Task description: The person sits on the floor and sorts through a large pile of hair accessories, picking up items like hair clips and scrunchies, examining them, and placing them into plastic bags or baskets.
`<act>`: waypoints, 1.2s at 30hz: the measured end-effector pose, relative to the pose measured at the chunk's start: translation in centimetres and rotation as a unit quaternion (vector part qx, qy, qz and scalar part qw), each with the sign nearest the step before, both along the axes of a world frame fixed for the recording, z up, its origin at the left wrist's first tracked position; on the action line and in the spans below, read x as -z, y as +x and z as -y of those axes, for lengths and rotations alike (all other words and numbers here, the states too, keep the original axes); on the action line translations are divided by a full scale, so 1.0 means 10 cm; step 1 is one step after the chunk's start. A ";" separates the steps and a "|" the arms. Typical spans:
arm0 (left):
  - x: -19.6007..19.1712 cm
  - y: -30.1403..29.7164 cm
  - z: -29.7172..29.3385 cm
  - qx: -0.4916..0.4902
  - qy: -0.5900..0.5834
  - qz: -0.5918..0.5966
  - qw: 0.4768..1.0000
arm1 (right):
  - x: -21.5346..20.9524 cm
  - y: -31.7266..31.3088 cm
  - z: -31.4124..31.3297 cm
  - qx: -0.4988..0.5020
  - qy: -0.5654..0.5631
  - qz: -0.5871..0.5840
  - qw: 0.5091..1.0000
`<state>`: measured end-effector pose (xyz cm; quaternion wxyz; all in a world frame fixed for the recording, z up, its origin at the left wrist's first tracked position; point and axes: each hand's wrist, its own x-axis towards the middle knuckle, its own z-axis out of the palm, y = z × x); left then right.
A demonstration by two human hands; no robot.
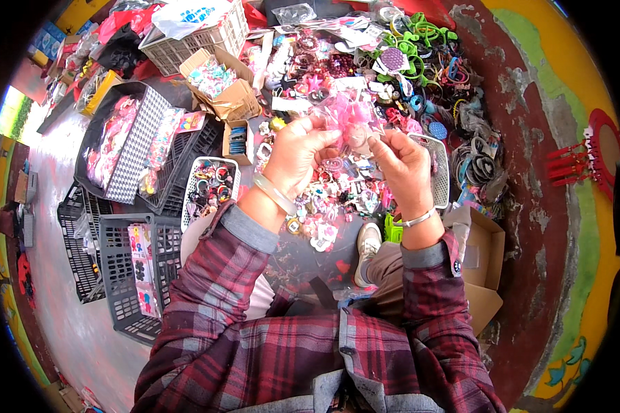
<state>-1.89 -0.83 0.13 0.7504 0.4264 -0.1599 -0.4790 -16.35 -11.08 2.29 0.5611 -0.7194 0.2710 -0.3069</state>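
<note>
- Hands, two of them, meet at chest height over a heap of small trinkets: the left hand [297,153] and the right hand [404,167] both pinch one clear packet of pink hair bows [351,117] between thumb and fingertips, fingers curled shut on its edges.
- Packet sits between the two hands, lifted above the pile; how many bows it holds cannot be told.
- One pale jade-coloured bangle [274,194] circles the left wrist; one thin silver bracelet [417,219] circles the right.
- Two plaid sleeves, red and grey, come up from the lower edge.
- One small white basket [211,184] full of coloured rings lies just left of the left forearm.
- Three dark plastic crates show at the left; the nearest grey crate [120,275] holds carded clips.
- One open cardboard box [222,84] of pastel pieces stands above the white basket.
- One empty-looking brown carton [486,256] lies beside the right elbow.
- One white shoe [368,249] shows beneath the hands.
- Green hairbands [420,41], several but too tangled to count, lie at the top.
</note>
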 end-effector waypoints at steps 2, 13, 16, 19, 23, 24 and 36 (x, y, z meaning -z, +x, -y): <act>-0.03 0.01 -0.02 0.013 0.005 -0.011 1.000 | -0.03 -0.02 0.06 -0.016 0.115 0.006 0.993; -0.10 0.02 -0.04 0.008 -0.064 -0.114 0.991 | 0.00 -0.06 0.15 -0.017 0.229 0.077 0.970; -0.09 0.02 -0.03 0.018 -0.052 -0.098 0.994 | -0.01 -0.06 0.16 -0.027 0.238 0.065 0.969; -0.05 0.04 -0.01 0.043 -0.057 -0.079 0.994 | -0.02 -0.07 0.16 -0.041 0.229 0.048 0.971; -0.07 0.01 -0.02 0.040 -0.024 -0.030 0.998 | -0.03 -0.06 0.16 -0.069 0.205 0.000 0.976; -0.04 0.01 -0.02 0.038 -0.023 -0.025 0.999 | -0.02 -0.05 0.15 -0.073 0.199 0.010 0.977; -0.16 -0.05 -0.03 0.062 -0.015 -0.027 0.998 | 0.10 -0.01 0.10 -0.073 0.177 0.044 0.981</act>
